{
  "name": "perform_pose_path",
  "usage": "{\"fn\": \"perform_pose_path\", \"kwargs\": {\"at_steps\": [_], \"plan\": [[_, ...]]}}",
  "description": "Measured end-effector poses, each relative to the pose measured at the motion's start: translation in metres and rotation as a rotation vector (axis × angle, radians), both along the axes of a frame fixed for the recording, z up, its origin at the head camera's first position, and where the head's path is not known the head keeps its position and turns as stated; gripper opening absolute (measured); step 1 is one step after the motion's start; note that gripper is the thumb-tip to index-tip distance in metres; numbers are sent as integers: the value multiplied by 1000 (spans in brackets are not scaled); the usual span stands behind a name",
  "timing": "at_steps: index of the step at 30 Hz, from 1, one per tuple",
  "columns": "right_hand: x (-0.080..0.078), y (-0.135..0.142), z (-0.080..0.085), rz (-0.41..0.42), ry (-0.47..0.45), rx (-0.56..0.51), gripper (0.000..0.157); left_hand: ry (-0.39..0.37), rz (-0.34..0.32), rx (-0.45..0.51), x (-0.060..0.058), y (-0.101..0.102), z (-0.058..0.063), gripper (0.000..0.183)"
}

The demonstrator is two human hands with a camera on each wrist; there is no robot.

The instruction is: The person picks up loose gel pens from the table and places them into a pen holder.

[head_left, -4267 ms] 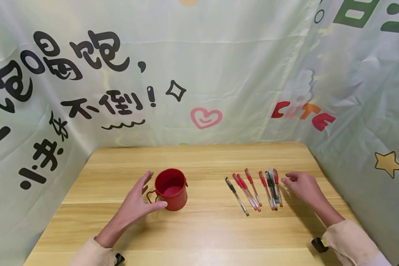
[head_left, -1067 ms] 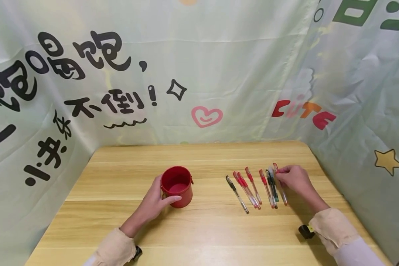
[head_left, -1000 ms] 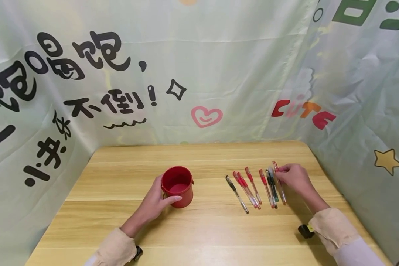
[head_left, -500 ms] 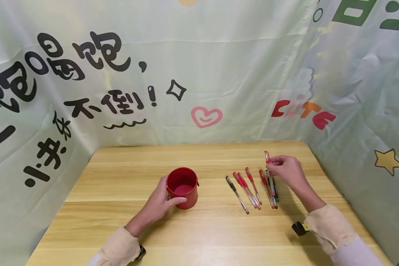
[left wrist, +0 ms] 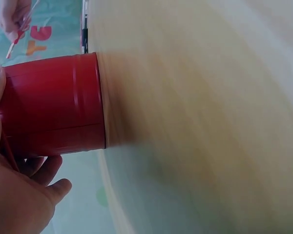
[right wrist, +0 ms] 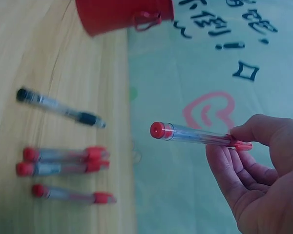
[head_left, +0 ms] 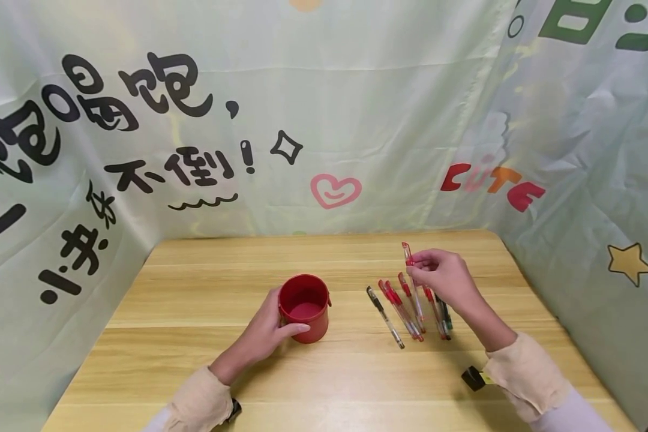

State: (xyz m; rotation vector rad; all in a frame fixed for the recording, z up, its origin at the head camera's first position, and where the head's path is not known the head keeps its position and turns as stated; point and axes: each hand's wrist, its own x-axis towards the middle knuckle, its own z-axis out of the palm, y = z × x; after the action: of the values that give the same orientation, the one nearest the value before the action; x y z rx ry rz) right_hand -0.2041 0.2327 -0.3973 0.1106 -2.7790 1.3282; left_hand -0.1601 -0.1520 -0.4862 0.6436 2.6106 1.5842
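Backdrop: pale printed cloth (head_left: 405,114); wood-grain counter (head_left: 335,384) in front. Red cup (head_left: 315,327) upright, shifted toward 3 o'clock over recent seconds; left-hand grip (head_left: 264,330), earlier spread beside it, now holds it by the side. Right-hand grip (head_left: 445,277) pinches a red pen (right wrist: 190,135), previously flat on the counter, now raised and tilted at about 2 o'clock from the cup. Judgement: this pen is free of the others and nearer the cup; remaining pens (head_left: 395,296) lie at 3 o'clock, cup contains none.
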Motion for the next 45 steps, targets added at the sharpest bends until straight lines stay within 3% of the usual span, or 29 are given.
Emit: {"fn": "perform_pose_path", "kwargs": {"at_steps": [9, 23, 45], "plan": [[9, -21, 16, 43, 29, -17, 23, -1, -32, 12, -2, 9, -1, 89], [17, -45, 24, 103, 51, -66, 18, -66, -53, 6, 0, 21, 0, 89], [20, -87, 40, 167, 147, -203, 18, 9, -94, -21, 0, 39, -1, 89]]}}
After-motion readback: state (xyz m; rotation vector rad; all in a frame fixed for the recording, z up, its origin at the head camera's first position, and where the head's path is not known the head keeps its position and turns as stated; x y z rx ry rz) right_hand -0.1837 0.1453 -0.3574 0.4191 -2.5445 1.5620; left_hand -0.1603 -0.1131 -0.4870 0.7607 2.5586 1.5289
